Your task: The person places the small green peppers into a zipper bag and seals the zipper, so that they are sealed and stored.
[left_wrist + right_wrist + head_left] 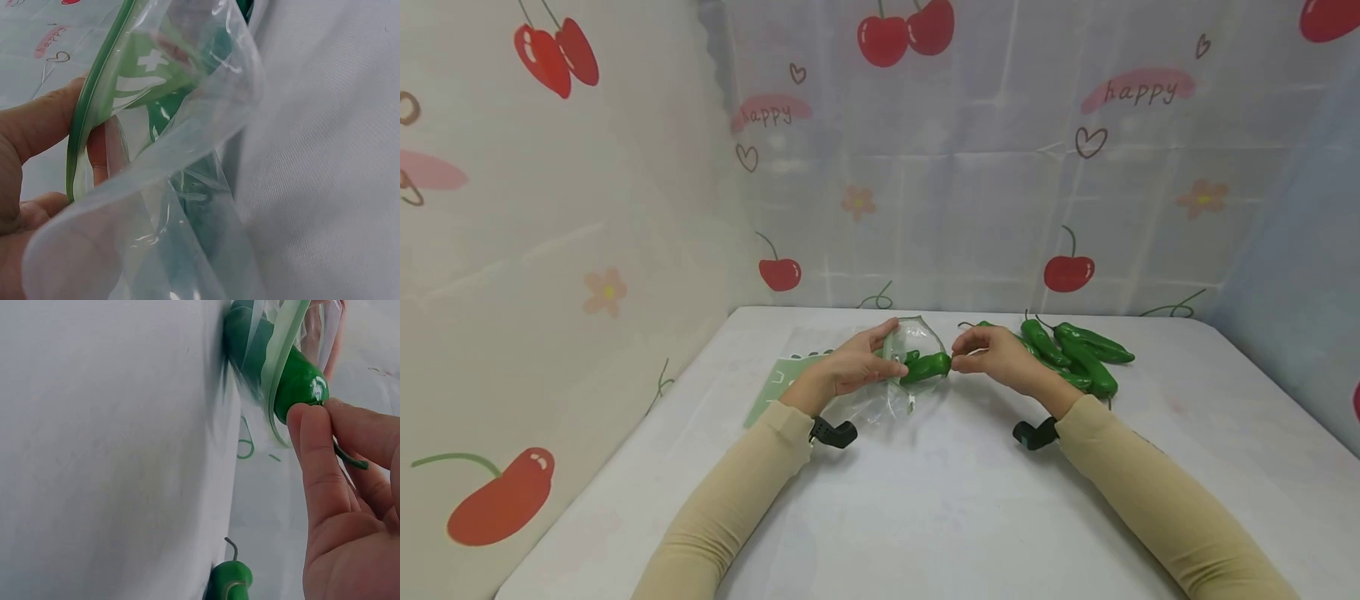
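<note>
Chili pepper (927, 367), probably light, slick; right hand (997, 358) pinches stem end (314, 390), apt hold. Left hand (859, 362) grips zip bag (917, 335) near surface's (947, 517) far edge.

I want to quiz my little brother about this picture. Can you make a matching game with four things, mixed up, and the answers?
Things:
1. left hand
2. right hand
3. sleeves
4. pile of loose green peppers

Matches:
A. beige
B. on the white table, right of the zip bag
C. pinches the stem end of one long green pepper
D. holds the bag's edge

Pairs: 1-D, 2-C, 3-A, 4-B
</note>
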`<state>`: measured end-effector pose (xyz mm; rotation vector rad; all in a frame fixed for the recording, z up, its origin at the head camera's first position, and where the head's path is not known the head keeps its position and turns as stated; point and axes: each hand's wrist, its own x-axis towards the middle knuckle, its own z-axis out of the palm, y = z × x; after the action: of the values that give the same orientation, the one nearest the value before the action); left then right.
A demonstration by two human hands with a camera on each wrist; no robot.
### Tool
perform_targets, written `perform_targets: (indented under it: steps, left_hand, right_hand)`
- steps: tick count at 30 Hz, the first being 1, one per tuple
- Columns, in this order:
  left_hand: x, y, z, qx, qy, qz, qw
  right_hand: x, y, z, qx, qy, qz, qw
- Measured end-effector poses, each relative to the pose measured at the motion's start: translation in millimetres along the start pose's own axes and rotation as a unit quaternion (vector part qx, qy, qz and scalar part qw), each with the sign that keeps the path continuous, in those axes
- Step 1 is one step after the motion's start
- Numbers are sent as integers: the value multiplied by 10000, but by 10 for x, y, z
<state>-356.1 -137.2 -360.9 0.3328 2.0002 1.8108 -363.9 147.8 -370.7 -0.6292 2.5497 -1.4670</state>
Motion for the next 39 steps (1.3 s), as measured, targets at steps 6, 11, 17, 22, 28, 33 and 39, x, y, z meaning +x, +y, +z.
perform_targets:
  steps: [6,11,17,22,28,33,39]
  left_hand:
    - [22,-8,-6,-71,24,33,10000]
    - [20,-9,-4,1,49,-8,10000]
    - [26,-11,-9,-62,74,-15,10000]
    - [27,-11,-3,-80,65,2,9999]
    - [32,-6,-6,-68,78,6,9999]
    - [39,-11,-15,-131,111,-38,9998]
    - [25,1,-22,-70,150,-5,9999]
  right_hand:
    - [20,-15,0,901,-73,83,9959]
    - [41,-33,18,1508,-21,260,9882]
    - [55,-76,61,1631,-34,143,9865]
    - [60,-102,96,1369,21,54,9906]
    - [75,-122,135,1265,0,-103,9919]
    - [74,-162,170,1174,-30,-185,9929]
    - [128,-175,220,1094,62,-62,9940]
